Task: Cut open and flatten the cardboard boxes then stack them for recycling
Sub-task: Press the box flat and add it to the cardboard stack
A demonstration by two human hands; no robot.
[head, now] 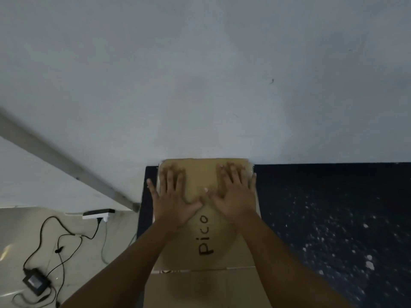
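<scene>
Against the foot of a pale wall (200,74), a flattened brown cardboard box (200,283) is laid on a dark blue speckled mat (333,218), its far edge reaching the line where wall and floor meet. Its surface is plain and matte, and a crease with slits at both ends is seen running across it near the bottom of the view. The word "Pico" (205,235) is written on it in black marker, turned sideways so that it reads away from the person.

Both hands are pressed flat on the far part of the cardboard with fingers straight and spread wide. The left hand (172,196) is placed near the cardboard's left edge, the right hand (235,196) near its right edge, and the thumbs are brought nearly together just beyond the writing.

On the pale floor to the left, a white power strip (99,214) and a black adapter (35,280) with tangled cables are seen.
</scene>
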